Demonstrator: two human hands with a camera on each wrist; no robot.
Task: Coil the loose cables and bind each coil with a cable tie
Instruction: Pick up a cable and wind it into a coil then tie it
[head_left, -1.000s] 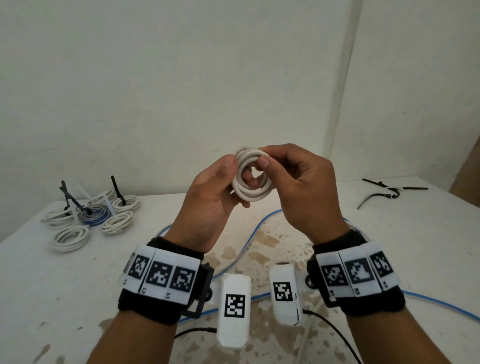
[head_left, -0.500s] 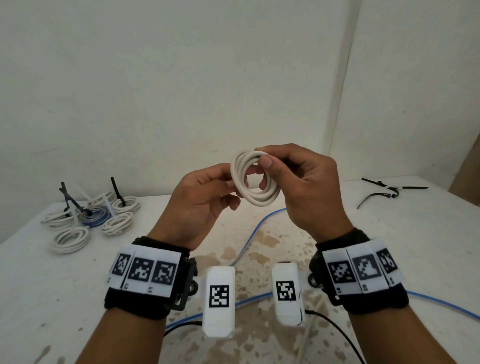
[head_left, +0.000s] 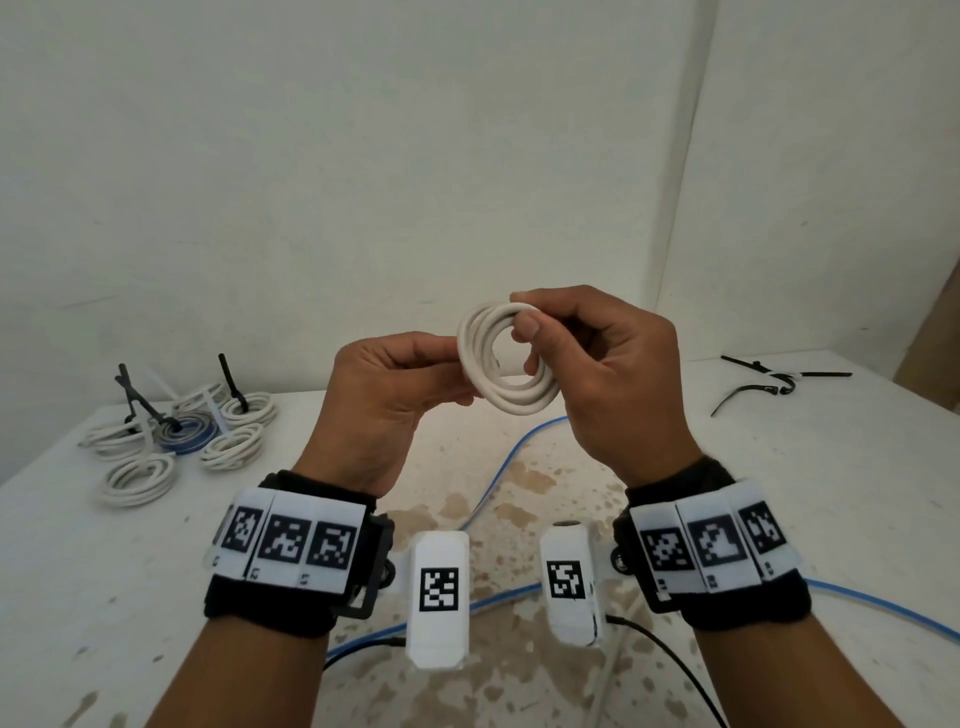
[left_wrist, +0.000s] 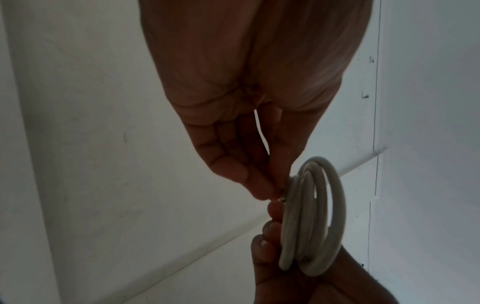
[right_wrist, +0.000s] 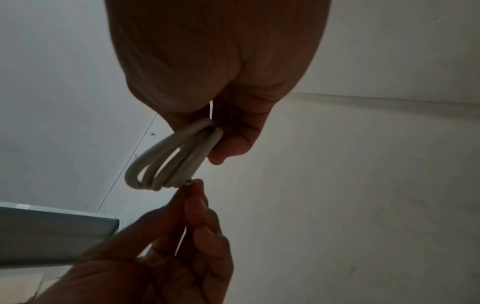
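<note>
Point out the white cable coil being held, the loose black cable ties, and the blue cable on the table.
white cable coil (head_left: 511, 397): head view, lower arc of the loops.
black cable ties (head_left: 748, 388): head view, curved tie at far right of the table.
blue cable (head_left: 498, 462): head view, stretch below the hands.

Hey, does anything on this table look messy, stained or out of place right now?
Yes. The table has brown blotchy stains in the middle, below the hands, and a loose blue cable trails uncoiled across them. The bound coils at the far left and spare black cable ties at the far right look orderly.
</note>
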